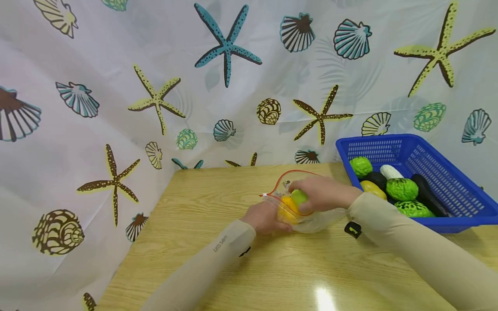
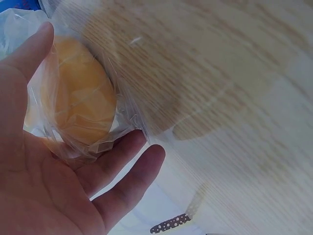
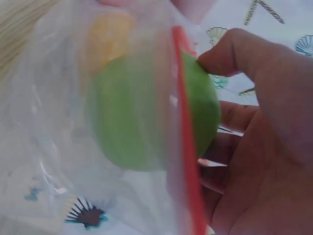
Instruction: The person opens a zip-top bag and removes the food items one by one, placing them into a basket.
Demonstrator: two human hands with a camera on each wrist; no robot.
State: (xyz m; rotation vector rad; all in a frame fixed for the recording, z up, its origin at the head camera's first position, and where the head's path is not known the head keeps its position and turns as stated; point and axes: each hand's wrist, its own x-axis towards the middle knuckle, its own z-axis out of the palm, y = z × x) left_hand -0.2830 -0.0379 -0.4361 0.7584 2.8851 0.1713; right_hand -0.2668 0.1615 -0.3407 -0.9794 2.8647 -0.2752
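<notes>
A clear zip bag (image 1: 324, 221) with a red zip edge stands open at the middle of the table. Inside it lies an orange-yellow rounded fruit (image 2: 80, 93). My left hand (image 1: 264, 217) holds the bag from the left, thumb and fingers around the plastic by that fruit. With my right hand (image 1: 323, 192) I grip a smooth green round fruit (image 3: 132, 117) at the bag's mouth. Part of the green fruit is behind the clear plastic in the right wrist view, past the red zip edge, beside the orange-yellow one.
A blue plastic basket (image 1: 463, 181) stands at the right of the wooden table (image 1: 210, 190). It holds bumpy green produce (image 1: 402, 189), a white oblong piece (image 1: 390, 172), a yellow one (image 1: 372, 189) and a long dark one (image 1: 428, 194). A patterned curtain (image 1: 241, 103) hangs behind.
</notes>
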